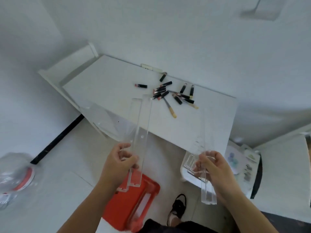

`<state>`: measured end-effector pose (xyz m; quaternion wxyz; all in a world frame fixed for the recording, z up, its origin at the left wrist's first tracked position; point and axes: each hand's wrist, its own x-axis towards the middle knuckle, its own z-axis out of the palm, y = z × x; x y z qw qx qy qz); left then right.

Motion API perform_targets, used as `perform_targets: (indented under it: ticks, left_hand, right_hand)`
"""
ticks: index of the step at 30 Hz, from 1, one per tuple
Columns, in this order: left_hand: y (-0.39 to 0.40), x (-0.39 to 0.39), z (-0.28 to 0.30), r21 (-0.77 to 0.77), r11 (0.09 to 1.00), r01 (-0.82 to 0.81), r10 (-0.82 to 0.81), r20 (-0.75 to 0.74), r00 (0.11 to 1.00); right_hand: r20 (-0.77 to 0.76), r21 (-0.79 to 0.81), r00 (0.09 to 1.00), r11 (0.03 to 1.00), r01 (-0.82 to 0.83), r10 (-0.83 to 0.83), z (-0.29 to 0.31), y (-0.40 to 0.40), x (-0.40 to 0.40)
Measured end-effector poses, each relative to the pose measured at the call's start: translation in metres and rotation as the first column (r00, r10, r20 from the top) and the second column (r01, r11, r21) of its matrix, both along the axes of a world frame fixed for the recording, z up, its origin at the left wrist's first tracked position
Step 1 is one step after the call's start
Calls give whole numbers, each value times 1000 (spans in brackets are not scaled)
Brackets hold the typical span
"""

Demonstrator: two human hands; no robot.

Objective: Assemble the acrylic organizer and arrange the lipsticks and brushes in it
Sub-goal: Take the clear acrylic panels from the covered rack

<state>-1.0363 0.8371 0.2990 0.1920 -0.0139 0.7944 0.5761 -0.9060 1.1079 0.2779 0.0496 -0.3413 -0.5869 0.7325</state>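
The person is working on the assembly step: the acrylic organizer is not yet together, and its clear parts are being held up in the air over the near edge of the white bench (117,84).

The left hand (121,163) is gripping a bundle of long clear acrylic panels (142,125), fingers curled round them low down, so that they are slanting up and away toward the far side of the bench; a drilled hole and notched ends are showing on them.

The right hand (211,165) is gripping a second clear acrylic piece (207,189), thumb and fingers wrapping round its middle, with its near end hanging down toward the floor. How far its upper part is reaching is hard to tell, since the plastic is nearly vanishing against the white top.

The two sets of parts are being held well apart, left and right.

The lipsticks (164,93) and the brushes (170,110) are lying loose in a scatter on the far middle of the bench, untouched.

The next move, as I judge it, is calling for bringing the two pieces together and lining up tabs with slots. Clear edges will be hard to read, and the smooth panels in the left hand may be sliding against each other.

Both forearms are reaching forward from the near edge, wrists turned inward. An orange case (133,202) is lying on the floor below.
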Motion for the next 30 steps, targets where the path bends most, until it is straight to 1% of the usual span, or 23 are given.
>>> perform_targets:
  ticks: [4,7,11,13,15,18,20,22,26,30]
  left_hand:
    - [42,-41,4,-1,1000,-23,23,-25,999]
    - [62,-65,8,1,999,-45,45,-20,999]
    - [66,-93,9,-36,998,-57,55,-43,998]
    - [70,-110,7,-51,997,-65,62,-55,997]
    - [80,-129,4,-67,996,-52,49,-43,998]
    - [97,-162,0,-46,999,-21,22,25,999]
    - [110,-188,-4,-39,999,11,-9,43,999]
    - [123,-216,-11,-64,995,70,-68,31,997]
    - [139,-270,-34,-149,974,173,-172,21,985]
    - [152,-333,-63,-233,925,301,-301,36,953]
  right_hand:
    - [6,56,999,997,-51,51,-2,53,-45]
    - [24,78,998,995,-58,57,-4,81,-71]
    - [42,60,997,996,-65,63,-8,94,-100]
    - [44,88,996,993,-76,72,-11,98,-110]
    - [63,113,995,990,-81,75,-14,104,-117]
    - [91,131,993,988,-83,71,-18,117,-125]
    - [107,151,993,986,-68,52,-22,125,-135]
    - [119,167,993,985,-47,27,-27,131,-148]
    - [175,185,985,982,-29,-4,-37,131,-181]
    - [228,203,972,979,1,-49,-46,118,-232]
